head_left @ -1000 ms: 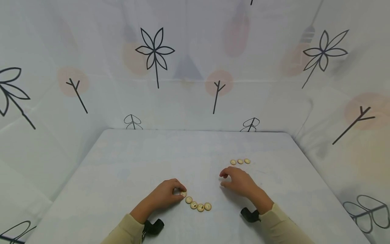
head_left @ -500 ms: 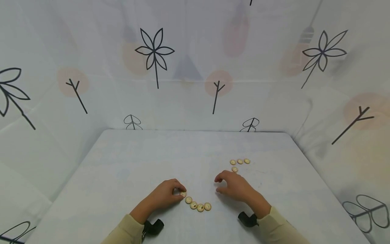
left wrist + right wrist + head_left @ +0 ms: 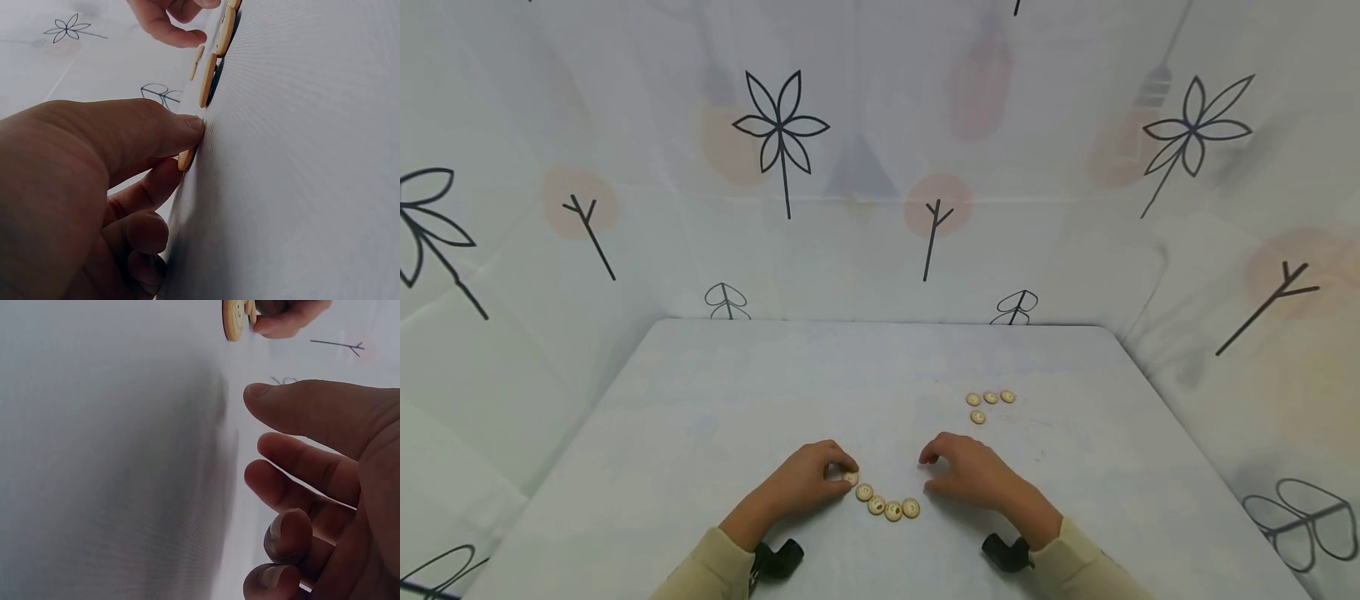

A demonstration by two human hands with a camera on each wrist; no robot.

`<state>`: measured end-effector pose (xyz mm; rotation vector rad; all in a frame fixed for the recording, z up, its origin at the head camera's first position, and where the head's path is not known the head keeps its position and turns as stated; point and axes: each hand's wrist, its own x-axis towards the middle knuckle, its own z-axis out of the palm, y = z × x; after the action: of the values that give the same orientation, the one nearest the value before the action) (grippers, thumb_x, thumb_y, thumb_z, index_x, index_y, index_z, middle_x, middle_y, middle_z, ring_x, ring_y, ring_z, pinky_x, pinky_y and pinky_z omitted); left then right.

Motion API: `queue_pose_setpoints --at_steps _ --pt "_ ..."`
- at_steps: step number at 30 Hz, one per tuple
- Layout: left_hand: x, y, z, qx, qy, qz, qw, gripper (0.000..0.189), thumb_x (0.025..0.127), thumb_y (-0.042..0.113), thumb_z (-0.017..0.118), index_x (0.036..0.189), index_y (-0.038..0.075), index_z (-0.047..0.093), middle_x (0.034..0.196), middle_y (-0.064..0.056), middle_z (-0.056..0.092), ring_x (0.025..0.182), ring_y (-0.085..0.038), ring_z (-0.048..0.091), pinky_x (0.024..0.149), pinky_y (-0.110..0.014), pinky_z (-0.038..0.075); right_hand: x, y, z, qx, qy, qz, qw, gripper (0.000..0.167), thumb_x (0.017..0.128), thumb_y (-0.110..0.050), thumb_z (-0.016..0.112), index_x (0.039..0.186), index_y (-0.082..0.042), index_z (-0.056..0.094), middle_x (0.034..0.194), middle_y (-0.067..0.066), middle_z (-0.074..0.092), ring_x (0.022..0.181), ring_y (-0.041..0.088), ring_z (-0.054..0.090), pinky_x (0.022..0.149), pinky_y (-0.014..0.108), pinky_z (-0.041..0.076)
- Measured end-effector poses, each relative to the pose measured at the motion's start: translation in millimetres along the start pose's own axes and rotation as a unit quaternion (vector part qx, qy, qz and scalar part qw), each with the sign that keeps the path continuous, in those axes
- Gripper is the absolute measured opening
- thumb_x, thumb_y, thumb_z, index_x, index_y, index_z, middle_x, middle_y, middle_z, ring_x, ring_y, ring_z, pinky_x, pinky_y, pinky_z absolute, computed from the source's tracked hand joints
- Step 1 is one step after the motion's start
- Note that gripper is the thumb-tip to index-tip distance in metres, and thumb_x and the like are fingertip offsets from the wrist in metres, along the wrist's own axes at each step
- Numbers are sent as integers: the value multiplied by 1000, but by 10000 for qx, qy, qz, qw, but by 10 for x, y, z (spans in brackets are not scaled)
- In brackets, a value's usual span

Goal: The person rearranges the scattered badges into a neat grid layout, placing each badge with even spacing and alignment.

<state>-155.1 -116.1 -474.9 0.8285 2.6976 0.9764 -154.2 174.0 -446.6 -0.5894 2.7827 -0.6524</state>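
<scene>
My left hand (image 3: 808, 475) pinches a round wooden button (image 3: 852, 478) between thumb and fingers, down at the white tabletop. In the left wrist view the thumb covers part of this button (image 3: 185, 160), which stands out below the thumb tip. From there a curved row of several wooden buttons (image 3: 892, 511) runs right and toward me, lying flat. My right hand (image 3: 972, 473) hovers to the right of the row, thumb and fingers apart. The right wrist view shows nothing between its loosely bent fingers (image 3: 275, 484); one button (image 3: 234, 320) of the row lies beyond.
Several more wooden buttons (image 3: 991, 397) lie farther back on the right of the table (image 3: 775, 367), one of them (image 3: 977, 417) nearer to me. Patterned white cloth (image 3: 865, 250) walls surround the table. A black wrist-worn device (image 3: 781, 560) sits below each hand.
My right hand has drawn back toward me and slightly left, uncovering one button of the far group. My left hand stays in place on its button.
</scene>
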Motion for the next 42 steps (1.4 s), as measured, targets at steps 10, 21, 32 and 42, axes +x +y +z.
queue_pose_setpoints --at_steps 10,21,32,42 --pt "10 -7 10 -24 11 10 10000 16 88 26 70 104 23 72 104 11 65 103 -13 61 87 -34 49 -46 -65 39 -16 -165 -259 9995 30 75 -31 80 102 -23 69 98 -15 62 92 8 55 85 38 48" --pt "12 -15 23 0 48 29 10000 16 88 25 71 104 23 73 103 11 66 100 -11 61 85 -32 49 -56 -93 63 100 -390 -555 9976 27 72 -36 81 95 -28 69 96 -17 59 84 5 51 77 31 45" --pt "18 -9 24 -21 29 26 10000 16 87 24 71 103 22 73 103 11 66 101 -11 61 85 -32 49 -53 -112 128 -34 -570 -597 9966 24 72 -38 80 91 -33 68 92 -19 56 80 3 49 72 27 44" --pt "13 -18 29 -13 56 40 10000 16 87 24 71 103 22 73 102 11 66 102 -12 61 87 -34 49 -39 -118 148 -130 -602 -701 9956 18 74 -37 79 87 -35 66 91 -20 55 78 2 49 71 26 44"
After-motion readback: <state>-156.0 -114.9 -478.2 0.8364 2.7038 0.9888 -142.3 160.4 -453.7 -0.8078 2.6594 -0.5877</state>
